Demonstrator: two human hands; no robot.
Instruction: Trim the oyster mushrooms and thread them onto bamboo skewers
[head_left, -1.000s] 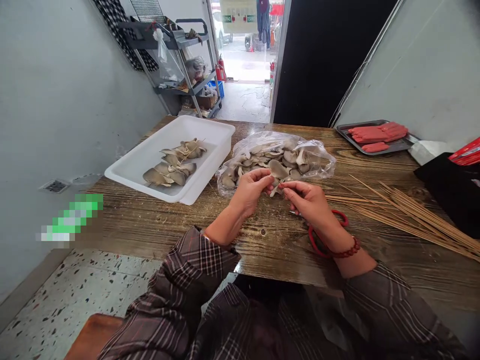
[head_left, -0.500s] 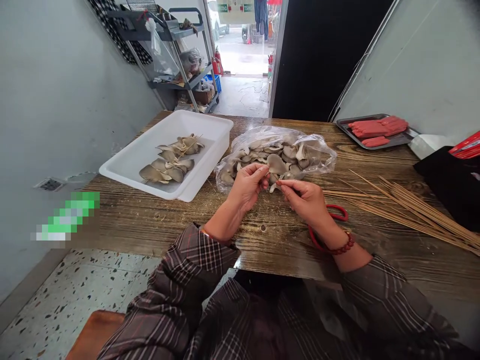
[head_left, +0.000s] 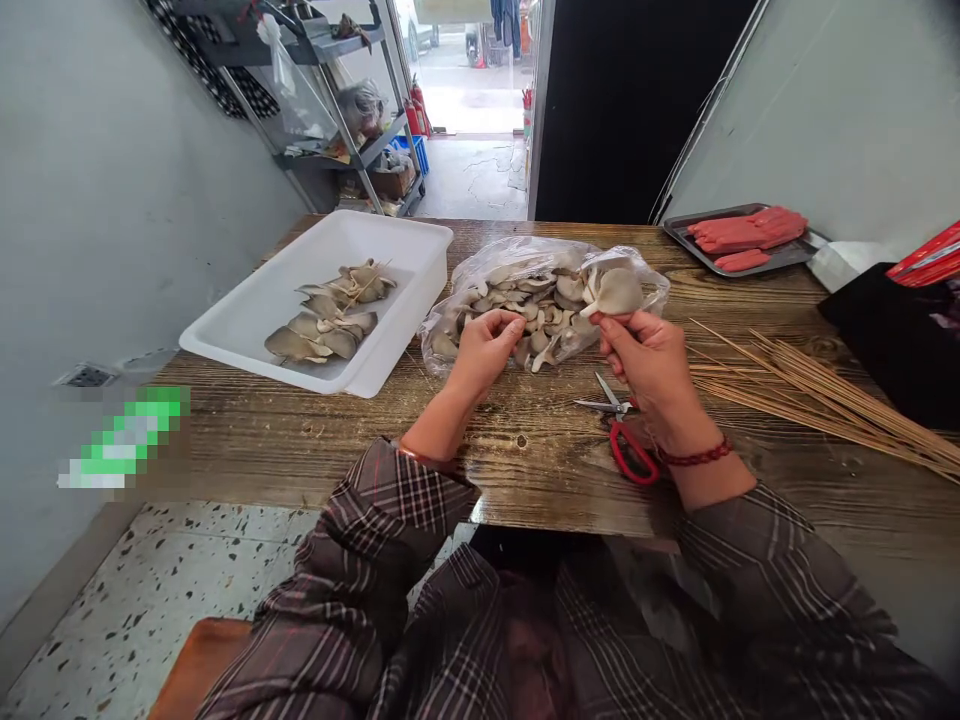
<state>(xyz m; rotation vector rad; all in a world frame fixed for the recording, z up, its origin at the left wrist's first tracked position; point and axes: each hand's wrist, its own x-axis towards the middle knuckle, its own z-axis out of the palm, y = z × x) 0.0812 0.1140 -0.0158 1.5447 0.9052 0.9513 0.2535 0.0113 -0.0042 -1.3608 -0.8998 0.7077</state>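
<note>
My right hand point(head_left: 651, 360) pinches a grey oyster mushroom point(head_left: 619, 290) by its pale stem, cap up, over the right side of a clear plastic bag point(head_left: 652, 285). The bag lies open with many loose mushrooms point(head_left: 525, 290) inside. At the bag's front left is my left hand point(head_left: 484, 350), thumb and forefinger closed together; whatever they may hold is too small to make out. Red-handled scissors point(head_left: 634, 455) lie with parted blades beside my right wrist. Several mushrooms on thin sticks point(head_left: 322, 335) rest in a white tray point(head_left: 259, 285) on the left.
Thin wooden sticks point(head_left: 832, 395) lie spread on the wooden table point(head_left: 450, 480) to the right. Behind them stands a dark tray point(head_left: 679, 232) of pink-red sausages point(head_left: 750, 232). A black holder point(head_left: 870, 335) with red packets sits at the right edge. A shelf cart point(head_left: 322, 90) stands beyond the table.
My right hand has moved right and up and now holds the mushroom that was between both hands. My left hand has shifted slightly left, apart from it. The scissors' blades have come into view.
</note>
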